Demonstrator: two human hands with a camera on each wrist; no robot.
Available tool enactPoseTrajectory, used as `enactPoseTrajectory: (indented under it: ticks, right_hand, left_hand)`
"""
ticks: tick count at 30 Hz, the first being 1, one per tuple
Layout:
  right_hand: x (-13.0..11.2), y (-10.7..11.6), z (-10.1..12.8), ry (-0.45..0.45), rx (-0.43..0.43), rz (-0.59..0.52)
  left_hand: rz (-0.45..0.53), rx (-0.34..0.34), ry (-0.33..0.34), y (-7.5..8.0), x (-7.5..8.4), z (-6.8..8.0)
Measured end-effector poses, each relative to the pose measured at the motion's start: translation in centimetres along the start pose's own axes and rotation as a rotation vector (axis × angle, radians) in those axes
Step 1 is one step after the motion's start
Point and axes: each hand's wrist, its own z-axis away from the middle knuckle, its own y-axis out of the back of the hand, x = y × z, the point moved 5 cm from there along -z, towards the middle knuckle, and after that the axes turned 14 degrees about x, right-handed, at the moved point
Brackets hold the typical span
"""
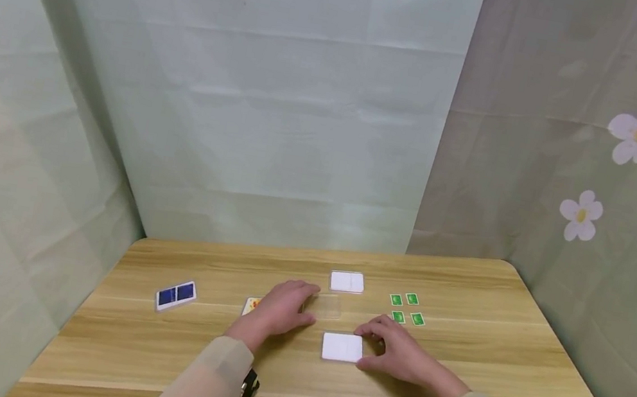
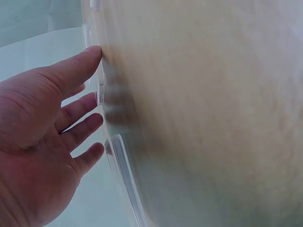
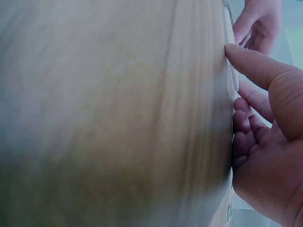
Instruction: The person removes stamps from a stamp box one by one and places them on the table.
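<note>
In the head view a flat white rectangular card (image 1: 341,348), apparently in a clear sleeve or case, lies on the wooden table. My right hand (image 1: 398,354) pinches its right end, thumb on the near edge and index finger on the far edge. Farther back and to the left, my left hand (image 1: 284,308) is spread beside a clear flat plastic piece (image 1: 327,307). The left wrist view shows its fingers loosely extended, tips down at the tabletop; whether they touch the clear piece is hard to tell. Partly hidden behind the left hand is an orange-patterned card (image 1: 251,304).
Another white card in a clear case (image 1: 347,281) lies toward the back. Several small green square cards (image 1: 398,316) are grouped at the right. A white-bordered piece with two dark blue panels (image 1: 176,295) lies at the left. Fabric curtains (image 1: 282,115) surround the table (image 1: 466,300).
</note>
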Motion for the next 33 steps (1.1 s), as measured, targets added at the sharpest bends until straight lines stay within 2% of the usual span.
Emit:
enactPoseTrajectory:
  ticks: [13,19,29,33]
  right_hand:
    - [0.1,-0.1,0.0,-0.003,-0.006,-0.004]
    - [0.1,0.0,0.0,0.003,-0.007,-0.011]
    - [0.1,0.2,0.1,-0.012,-0.02,-0.04]
    - [0.2,0.2,0.1,-0.011,-0.021,-0.054]
  left_hand:
    - [-0.03,0.028,-0.017,0.1,0.1,-0.1]
    - [-0.038,0.019,-0.008,0.2,0.4,-0.3]
    - [0.037,0.048,-0.049,0.9,1.3,0.1]
    - [0.079,0.048,-0.042,1.3,2.1,0.6]
